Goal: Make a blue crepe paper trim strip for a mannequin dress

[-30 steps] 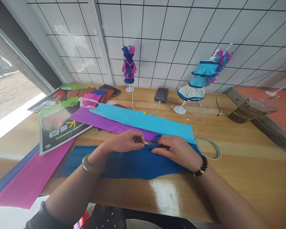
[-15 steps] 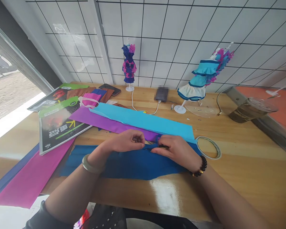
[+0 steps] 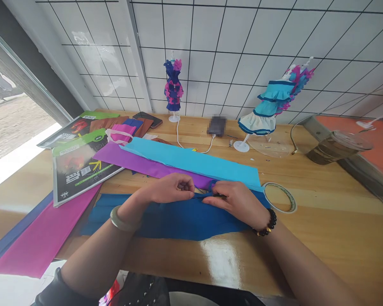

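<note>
A dark blue paper sheet (image 3: 175, 219) lies flat on the wooden table (image 3: 322, 221) in front of me. My left hand (image 3: 170, 188) is closed, pinching the sheet's far edge. My right hand (image 3: 234, 199) is closed too, pressed on the same edge just to the right, with a small dark thing under its fingers that I cannot make out. The two hands almost touch. Behind them lie a purple sheet (image 3: 137, 163) and a light blue sheet (image 3: 198, 163), partly overlapped.
A magenta sheet (image 3: 47, 233) hangs over the near left edge. Magazines (image 3: 78, 168) lie at the left. A tape ring (image 3: 280, 196) sits right of my right hand. Two small dress mannequins (image 3: 173, 87) (image 3: 271, 104), a phone, a charger and a lidded cup (image 3: 336, 146) stand farther back.
</note>
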A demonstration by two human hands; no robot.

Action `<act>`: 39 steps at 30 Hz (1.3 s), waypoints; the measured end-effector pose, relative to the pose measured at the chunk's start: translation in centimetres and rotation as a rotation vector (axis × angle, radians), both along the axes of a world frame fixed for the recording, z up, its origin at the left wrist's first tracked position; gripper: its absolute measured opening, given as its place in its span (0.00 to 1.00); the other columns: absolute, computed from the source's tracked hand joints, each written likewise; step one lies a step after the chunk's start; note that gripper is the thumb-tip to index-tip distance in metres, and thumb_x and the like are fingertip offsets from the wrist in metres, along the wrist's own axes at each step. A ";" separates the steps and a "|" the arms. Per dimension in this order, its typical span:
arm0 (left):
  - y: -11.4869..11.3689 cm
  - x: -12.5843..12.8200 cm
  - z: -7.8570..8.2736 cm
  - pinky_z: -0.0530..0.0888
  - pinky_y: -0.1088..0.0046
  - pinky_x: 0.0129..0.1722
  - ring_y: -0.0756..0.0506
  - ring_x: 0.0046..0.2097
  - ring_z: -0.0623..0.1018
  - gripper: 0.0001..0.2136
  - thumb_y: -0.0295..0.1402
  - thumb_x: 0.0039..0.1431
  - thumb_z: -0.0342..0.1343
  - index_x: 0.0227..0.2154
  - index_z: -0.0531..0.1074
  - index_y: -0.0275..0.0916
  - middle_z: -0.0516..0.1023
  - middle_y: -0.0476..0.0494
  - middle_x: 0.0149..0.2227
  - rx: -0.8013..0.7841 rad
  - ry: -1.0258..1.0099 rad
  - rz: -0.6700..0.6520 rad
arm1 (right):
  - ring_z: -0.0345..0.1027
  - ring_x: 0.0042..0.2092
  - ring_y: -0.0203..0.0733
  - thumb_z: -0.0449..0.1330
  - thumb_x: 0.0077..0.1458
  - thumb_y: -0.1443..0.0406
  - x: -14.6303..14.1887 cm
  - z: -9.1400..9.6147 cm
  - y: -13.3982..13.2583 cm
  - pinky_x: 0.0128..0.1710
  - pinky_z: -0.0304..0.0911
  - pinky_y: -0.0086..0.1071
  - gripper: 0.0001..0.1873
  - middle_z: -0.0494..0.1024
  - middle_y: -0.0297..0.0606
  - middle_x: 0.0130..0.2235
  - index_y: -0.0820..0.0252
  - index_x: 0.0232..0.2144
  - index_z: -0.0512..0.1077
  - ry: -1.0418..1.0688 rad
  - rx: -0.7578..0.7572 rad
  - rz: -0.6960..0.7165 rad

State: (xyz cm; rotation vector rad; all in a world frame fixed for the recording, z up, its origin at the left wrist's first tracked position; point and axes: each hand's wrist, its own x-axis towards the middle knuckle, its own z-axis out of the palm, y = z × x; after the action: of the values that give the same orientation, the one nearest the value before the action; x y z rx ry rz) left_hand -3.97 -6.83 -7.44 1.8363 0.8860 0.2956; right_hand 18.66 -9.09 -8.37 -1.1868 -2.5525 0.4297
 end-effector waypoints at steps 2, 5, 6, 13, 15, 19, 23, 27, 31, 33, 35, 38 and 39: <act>0.0 0.0 0.0 0.60 0.79 0.24 0.53 0.26 0.63 0.07 0.35 0.52 0.51 0.30 0.68 0.36 0.66 0.52 0.25 -0.007 0.006 -0.001 | 0.57 0.24 0.33 0.49 0.56 0.48 0.0 0.0 0.0 0.24 0.48 0.28 0.25 0.66 0.32 0.21 0.59 0.18 0.63 0.005 -0.002 -0.006; 0.0 0.0 0.0 0.60 0.79 0.23 0.54 0.25 0.63 0.07 0.35 0.52 0.51 0.29 0.68 0.36 0.65 0.53 0.24 -0.014 -0.002 -0.002 | 0.57 0.24 0.33 0.49 0.56 0.48 -0.1 0.0 -0.1 0.24 0.48 0.28 0.25 0.65 0.32 0.21 0.59 0.18 0.63 0.004 -0.004 -0.007; 0.0 0.0 0.0 0.60 0.78 0.24 0.54 0.25 0.63 0.07 0.35 0.52 0.51 0.29 0.68 0.36 0.65 0.53 0.24 -0.015 -0.005 -0.004 | 0.57 0.24 0.33 0.49 0.56 0.48 -0.1 0.0 -0.1 0.24 0.48 0.28 0.25 0.65 0.32 0.21 0.59 0.18 0.63 0.002 -0.002 -0.007; 0.0 -0.2 -0.3 0.62 0.78 0.25 0.53 0.27 0.64 0.09 0.38 0.53 0.50 0.32 0.68 0.37 0.67 0.51 0.27 -0.015 0.002 -0.017 | 0.57 0.24 0.32 0.50 0.56 0.49 0.0 0.0 -0.1 0.23 0.48 0.28 0.24 0.66 0.31 0.21 0.59 0.18 0.64 0.000 0.007 -0.002; 0.1 -0.3 -0.3 0.63 0.78 0.26 0.52 0.27 0.64 0.11 0.39 0.54 0.50 0.33 0.69 0.37 0.68 0.50 0.27 -0.021 0.004 -0.024 | 0.58 0.24 0.32 0.50 0.56 0.49 0.0 0.1 -0.1 0.23 0.48 0.28 0.24 0.66 0.31 0.21 0.59 0.18 0.63 0.001 0.007 -0.004; 0.5 -0.9 -0.2 0.62 0.78 0.26 0.52 0.27 0.64 0.13 0.41 0.55 0.50 0.36 0.71 0.37 0.68 0.50 0.28 -0.018 0.043 -0.021 | 0.58 0.24 0.32 0.50 0.56 0.49 0.4 0.5 0.0 0.24 0.48 0.28 0.24 0.66 0.31 0.21 0.59 0.18 0.61 0.001 0.002 -0.019; 0.7 -1.2 -0.1 0.60 0.79 0.24 0.53 0.26 0.63 0.13 0.41 0.55 0.50 0.33 0.72 0.36 0.67 0.51 0.25 -0.007 0.062 0.002 | 0.59 0.24 0.33 0.51 0.56 0.50 0.9 1.0 0.1 0.24 0.48 0.28 0.23 0.67 0.32 0.21 0.59 0.18 0.63 -0.006 -0.020 -0.040; 0.6 -1.1 -0.2 0.60 0.79 0.24 0.54 0.25 0.63 0.10 0.38 0.54 0.51 0.30 0.71 0.36 0.67 0.51 0.24 -0.006 0.031 0.016 | 0.62 0.26 0.33 0.53 0.55 0.50 1.3 1.2 0.2 0.26 0.51 0.28 0.20 0.71 0.32 0.24 0.59 0.22 0.68 0.003 -0.074 -0.066; 0.6 -1.1 -0.3 0.61 0.79 0.24 0.54 0.25 0.63 0.10 0.37 0.54 0.51 0.30 0.71 0.36 0.67 0.51 0.23 -0.010 0.021 0.018 | 0.63 0.27 0.34 0.54 0.54 0.50 1.3 1.3 0.3 0.26 0.52 0.29 0.19 0.72 0.33 0.25 0.58 0.24 0.71 -0.006 -0.097 -0.073; 0.6 -1.2 -0.2 0.60 0.79 0.24 0.54 0.25 0.63 0.10 0.37 0.54 0.51 0.30 0.71 0.36 0.67 0.51 0.23 -0.008 0.028 0.021 | 0.63 0.27 0.34 0.54 0.54 0.50 1.2 1.4 0.2 0.26 0.52 0.28 0.19 0.73 0.33 0.25 0.58 0.25 0.72 0.000 -0.116 -0.069; 0.7 -1.4 -0.1 0.60 0.79 0.24 0.54 0.25 0.63 0.10 0.37 0.54 0.51 0.30 0.71 0.36 0.67 0.51 0.23 -0.003 0.036 0.022 | 0.64 0.27 0.35 0.53 0.55 0.51 1.2 1.6 0.2 0.26 0.53 0.28 0.19 0.74 0.34 0.26 0.58 0.26 0.73 0.004 -0.140 -0.071; 0.7 -1.6 0.3 0.60 0.80 0.24 0.54 0.25 0.63 0.10 0.37 0.54 0.51 0.29 0.71 0.35 0.67 0.52 0.23 0.001 0.041 0.011 | 0.65 0.28 0.36 0.52 0.55 0.50 1.3 1.8 0.3 0.27 0.53 0.29 0.20 0.75 0.35 0.27 0.58 0.27 0.74 0.007 -0.165 -0.094; 0.8 -1.6 0.5 0.60 0.80 0.24 0.54 0.25 0.63 0.10 0.37 0.54 0.51 0.29 0.71 0.35 0.67 0.52 0.23 -0.001 0.042 0.006 | 0.65 0.29 0.37 0.52 0.55 0.49 1.4 1.8 0.4 0.27 0.54 0.29 0.21 0.75 0.35 0.27 0.57 0.27 0.74 0.006 -0.175 -0.105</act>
State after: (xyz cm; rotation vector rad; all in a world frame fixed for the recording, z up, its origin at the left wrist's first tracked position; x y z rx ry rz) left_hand -5.62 -6.07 -6.98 1.8449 0.9210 0.2611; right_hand 20.08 -8.71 -6.58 -1.3697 -2.4749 0.6409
